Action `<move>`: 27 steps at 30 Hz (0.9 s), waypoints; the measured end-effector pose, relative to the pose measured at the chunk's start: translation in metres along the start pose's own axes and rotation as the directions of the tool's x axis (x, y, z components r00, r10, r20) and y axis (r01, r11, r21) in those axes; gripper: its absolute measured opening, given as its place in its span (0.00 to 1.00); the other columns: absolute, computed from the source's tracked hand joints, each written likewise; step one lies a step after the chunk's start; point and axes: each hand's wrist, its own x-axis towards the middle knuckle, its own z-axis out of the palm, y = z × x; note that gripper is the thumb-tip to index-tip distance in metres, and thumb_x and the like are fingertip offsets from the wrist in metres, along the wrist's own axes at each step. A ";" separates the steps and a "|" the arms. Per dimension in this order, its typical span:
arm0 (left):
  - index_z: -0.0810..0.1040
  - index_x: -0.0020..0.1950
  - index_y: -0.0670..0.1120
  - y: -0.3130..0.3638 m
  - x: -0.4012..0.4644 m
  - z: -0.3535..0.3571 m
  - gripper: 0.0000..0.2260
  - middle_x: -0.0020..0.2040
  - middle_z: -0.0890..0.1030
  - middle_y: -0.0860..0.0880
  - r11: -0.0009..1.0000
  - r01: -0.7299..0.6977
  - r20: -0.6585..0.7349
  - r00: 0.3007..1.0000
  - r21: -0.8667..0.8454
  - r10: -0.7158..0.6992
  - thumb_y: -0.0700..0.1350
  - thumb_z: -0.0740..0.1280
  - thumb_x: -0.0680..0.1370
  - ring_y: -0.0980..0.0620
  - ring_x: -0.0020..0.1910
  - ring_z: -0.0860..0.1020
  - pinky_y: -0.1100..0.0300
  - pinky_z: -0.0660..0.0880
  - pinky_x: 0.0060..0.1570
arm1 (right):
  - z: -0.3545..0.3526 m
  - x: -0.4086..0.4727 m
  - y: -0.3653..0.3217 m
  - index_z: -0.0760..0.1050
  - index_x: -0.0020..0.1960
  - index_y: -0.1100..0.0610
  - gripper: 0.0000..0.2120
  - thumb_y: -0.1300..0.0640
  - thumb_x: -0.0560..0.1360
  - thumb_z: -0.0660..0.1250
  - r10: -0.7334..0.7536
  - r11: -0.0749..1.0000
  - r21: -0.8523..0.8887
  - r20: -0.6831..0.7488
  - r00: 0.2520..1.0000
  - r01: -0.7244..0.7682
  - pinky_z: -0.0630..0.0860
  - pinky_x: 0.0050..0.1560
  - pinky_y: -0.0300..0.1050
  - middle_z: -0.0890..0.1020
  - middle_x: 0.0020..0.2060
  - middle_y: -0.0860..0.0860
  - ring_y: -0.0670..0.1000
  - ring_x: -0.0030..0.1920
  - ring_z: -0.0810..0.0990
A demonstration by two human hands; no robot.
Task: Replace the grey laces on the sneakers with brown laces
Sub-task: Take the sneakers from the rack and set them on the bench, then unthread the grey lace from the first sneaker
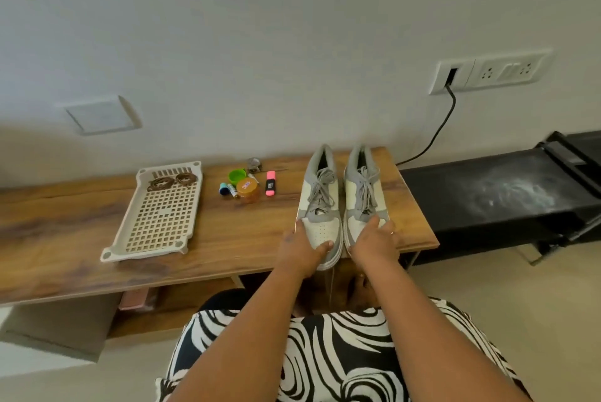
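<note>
Two grey and cream sneakers stand side by side at the right end of the wooden table (65, 258), toes toward me. The left sneaker (320, 203) and the right sneaker (364, 196) both carry grey laces (322, 190). My left hand (300, 248) grips the toe of the left sneaker. My right hand (377, 242) grips the toe of the right sneaker. Two coiled brown laces (170, 181) lie at the far end of a beige perforated tray (159, 216) on the left part of the table.
Between tray and sneakers sit an orange jar (247, 190), a green cap (236, 175), a pink highlighter (270, 183), small markers (227, 189) and a grey clip (254, 164). A black treadmill (494, 193) stands right of the table. A black cable (435, 135) runs to a wall socket.
</note>
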 end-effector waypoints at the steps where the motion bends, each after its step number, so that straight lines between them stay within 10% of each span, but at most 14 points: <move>1: 0.53 0.80 0.45 0.001 -0.002 0.004 0.39 0.72 0.68 0.41 1.000 0.003 -0.026 1.000 0.012 -0.003 0.63 0.65 0.77 0.43 0.69 0.69 0.51 0.69 0.65 | 0.001 -0.002 -0.001 0.55 0.74 0.54 0.30 0.55 0.78 0.66 -0.003 1.000 0.001 -0.011 1.000 0.003 0.70 0.63 0.54 0.58 0.69 0.59 0.62 0.68 0.63; 8: 0.69 0.69 0.44 0.004 -0.003 -0.009 0.29 0.63 0.77 0.44 0.997 -0.008 -0.066 0.998 0.075 0.013 0.63 0.65 0.78 0.45 0.62 0.75 0.56 0.72 0.55 | -0.005 -0.004 -0.001 0.53 0.76 0.54 0.37 0.52 0.75 0.69 -0.066 0.997 -0.034 -0.055 0.996 0.064 0.68 0.67 0.57 0.60 0.70 0.58 0.60 0.69 0.63; 14: 0.74 0.68 0.46 0.000 0.030 -0.043 0.21 0.64 0.79 0.48 0.978 -0.066 -0.195 0.980 -0.198 0.027 0.56 0.66 0.79 0.50 0.60 0.76 0.55 0.73 0.55 | -0.010 0.010 -0.027 0.64 0.71 0.53 0.28 0.50 0.75 0.70 -0.413 0.797 0.227 -0.470 0.780 0.559 0.69 0.64 0.51 0.66 0.67 0.55 0.56 0.66 0.66; 17: 0.76 0.66 0.46 0.002 0.045 -0.049 0.19 0.61 0.80 0.50 0.966 -0.119 -0.265 0.962 -0.229 0.056 0.55 0.67 0.79 0.52 0.56 0.77 0.58 0.73 0.52 | -0.001 0.022 -0.036 0.70 0.67 0.57 0.24 0.49 0.75 0.71 -0.473 0.759 0.317 -0.329 0.817 0.568 0.70 0.59 0.43 0.72 0.61 0.54 0.54 0.61 0.73; 21: 0.79 0.61 0.49 0.001 0.064 -0.044 0.18 0.58 0.81 0.51 0.989 -0.112 -0.178 0.980 -0.096 0.093 0.57 0.70 0.76 0.51 0.56 0.78 0.56 0.75 0.51 | 0.013 0.033 -0.038 0.62 0.72 0.57 0.46 0.41 0.63 0.79 -0.460 0.860 0.249 -0.002 0.888 0.445 0.70 0.60 0.45 0.70 0.65 0.54 0.55 0.65 0.71; 27: 0.77 0.37 0.49 -0.002 0.068 -0.043 0.09 0.46 0.83 0.46 0.951 -0.109 -0.157 0.985 -0.288 0.065 0.49 0.73 0.75 0.47 0.48 0.80 0.52 0.78 0.47 | 0.033 0.031 -0.050 0.55 0.76 0.58 0.55 0.39 0.61 0.80 -0.378 0.913 0.156 -0.023 0.926 0.377 0.73 0.63 0.51 0.68 0.68 0.57 0.58 0.67 0.69</move>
